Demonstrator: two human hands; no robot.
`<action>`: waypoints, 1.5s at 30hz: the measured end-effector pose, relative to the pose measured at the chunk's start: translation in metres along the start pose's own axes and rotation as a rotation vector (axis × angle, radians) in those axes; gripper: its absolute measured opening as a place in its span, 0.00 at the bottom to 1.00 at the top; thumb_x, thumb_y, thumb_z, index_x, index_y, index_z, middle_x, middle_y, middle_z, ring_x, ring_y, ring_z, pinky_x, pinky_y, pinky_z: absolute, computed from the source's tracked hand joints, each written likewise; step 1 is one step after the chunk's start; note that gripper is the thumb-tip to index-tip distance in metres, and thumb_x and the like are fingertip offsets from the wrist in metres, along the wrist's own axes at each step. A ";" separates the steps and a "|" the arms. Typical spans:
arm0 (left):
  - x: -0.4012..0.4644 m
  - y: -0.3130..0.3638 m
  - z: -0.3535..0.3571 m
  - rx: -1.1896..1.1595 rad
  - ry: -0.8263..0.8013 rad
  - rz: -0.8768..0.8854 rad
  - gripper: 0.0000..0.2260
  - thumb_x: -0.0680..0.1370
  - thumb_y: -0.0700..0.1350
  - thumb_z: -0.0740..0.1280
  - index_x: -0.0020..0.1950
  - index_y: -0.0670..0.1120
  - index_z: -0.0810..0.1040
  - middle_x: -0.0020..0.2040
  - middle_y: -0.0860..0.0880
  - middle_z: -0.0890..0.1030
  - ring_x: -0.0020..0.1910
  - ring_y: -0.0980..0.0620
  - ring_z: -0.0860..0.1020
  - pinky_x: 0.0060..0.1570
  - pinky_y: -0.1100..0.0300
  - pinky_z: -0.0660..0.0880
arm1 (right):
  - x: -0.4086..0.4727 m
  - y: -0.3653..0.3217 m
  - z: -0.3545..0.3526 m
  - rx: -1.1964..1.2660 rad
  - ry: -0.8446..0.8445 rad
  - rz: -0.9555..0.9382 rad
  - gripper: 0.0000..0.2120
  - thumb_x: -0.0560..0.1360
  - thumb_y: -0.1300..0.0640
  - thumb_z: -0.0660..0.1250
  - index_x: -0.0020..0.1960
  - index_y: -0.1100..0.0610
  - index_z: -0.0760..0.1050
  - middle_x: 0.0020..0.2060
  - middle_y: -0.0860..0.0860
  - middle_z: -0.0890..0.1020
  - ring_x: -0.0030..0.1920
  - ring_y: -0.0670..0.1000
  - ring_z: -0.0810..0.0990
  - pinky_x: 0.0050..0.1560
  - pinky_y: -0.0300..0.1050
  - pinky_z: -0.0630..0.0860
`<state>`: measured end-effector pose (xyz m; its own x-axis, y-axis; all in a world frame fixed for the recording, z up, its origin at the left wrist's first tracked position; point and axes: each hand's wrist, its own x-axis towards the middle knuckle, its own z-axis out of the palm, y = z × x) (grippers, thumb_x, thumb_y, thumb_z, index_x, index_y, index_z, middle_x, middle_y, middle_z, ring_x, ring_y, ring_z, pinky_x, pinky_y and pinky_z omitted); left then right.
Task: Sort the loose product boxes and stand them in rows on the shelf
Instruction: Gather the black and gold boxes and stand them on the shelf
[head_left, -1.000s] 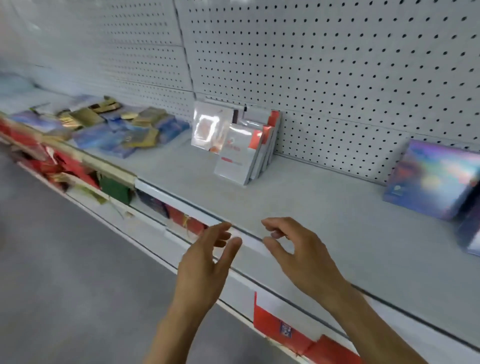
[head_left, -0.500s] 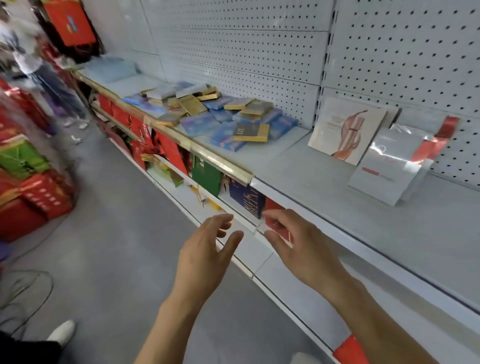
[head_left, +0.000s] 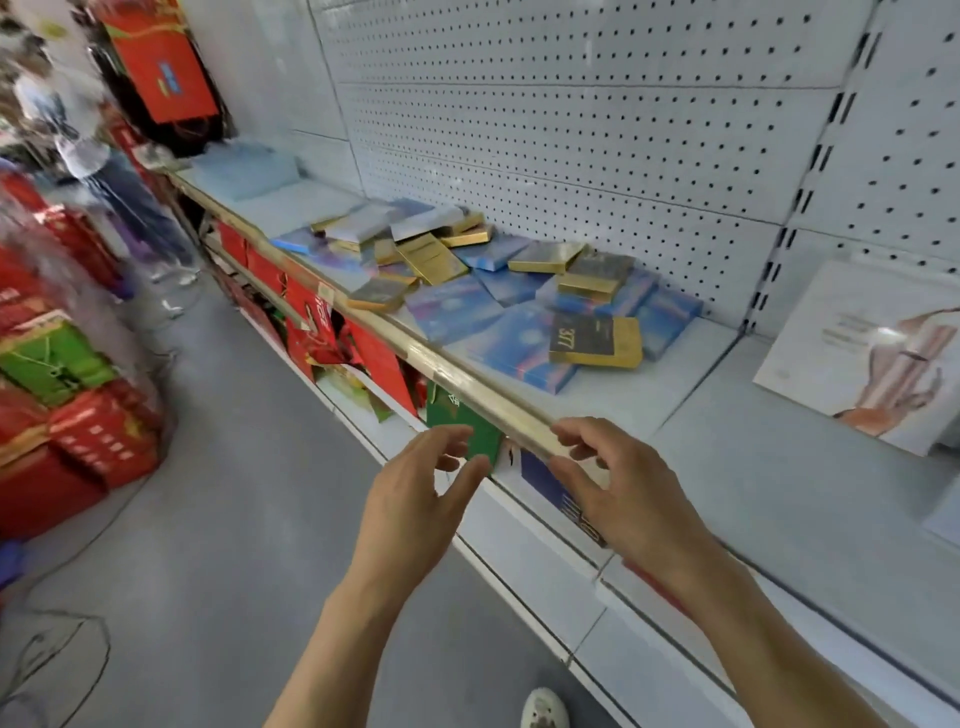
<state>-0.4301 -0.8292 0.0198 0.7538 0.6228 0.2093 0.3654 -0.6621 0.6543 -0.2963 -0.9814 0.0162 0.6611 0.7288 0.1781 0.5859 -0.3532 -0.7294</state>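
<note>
Left hand (head_left: 415, 493) and right hand (head_left: 618, 493) raised side by side, fingers loosely curled, both empty, apart.

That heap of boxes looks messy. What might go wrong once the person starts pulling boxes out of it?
1. The gold boxes lie loosely on top of the blue boxes, so pulling a blue one out may slide them off.
2. One gold box sits right at the shelf's front rail; a nudge might tip it onto the floor.
3. Both hands, left and right, are empty and short of the heap, so a hasty reach may scatter it.
</note>
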 end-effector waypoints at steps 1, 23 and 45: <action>0.021 -0.006 -0.003 -0.005 -0.008 0.004 0.15 0.76 0.55 0.67 0.62 0.55 0.77 0.51 0.60 0.80 0.50 0.63 0.78 0.46 0.68 0.73 | 0.020 0.002 0.002 -0.005 0.023 0.020 0.16 0.77 0.50 0.66 0.64 0.47 0.72 0.57 0.41 0.77 0.54 0.40 0.75 0.49 0.29 0.71; 0.367 -0.121 0.056 -0.058 -0.437 0.175 0.20 0.78 0.53 0.67 0.67 0.49 0.72 0.63 0.53 0.76 0.60 0.54 0.74 0.58 0.59 0.71 | 0.233 0.108 0.033 -0.451 0.251 0.808 0.33 0.65 0.33 0.66 0.62 0.52 0.68 0.58 0.55 0.75 0.57 0.60 0.72 0.52 0.55 0.73; 0.581 -0.063 0.178 0.224 -0.812 0.516 0.40 0.65 0.71 0.67 0.70 0.49 0.69 0.63 0.43 0.75 0.63 0.41 0.73 0.62 0.46 0.71 | 0.266 0.069 0.062 -0.249 0.437 1.207 0.42 0.64 0.35 0.72 0.68 0.53 0.57 0.58 0.54 0.73 0.59 0.56 0.69 0.58 0.54 0.71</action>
<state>0.0820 -0.4996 -0.0296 0.9651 -0.1838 -0.1866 -0.0817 -0.8881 0.4523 -0.1086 -0.7755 -0.0275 0.8963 -0.3549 -0.2658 -0.4407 -0.7788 -0.4463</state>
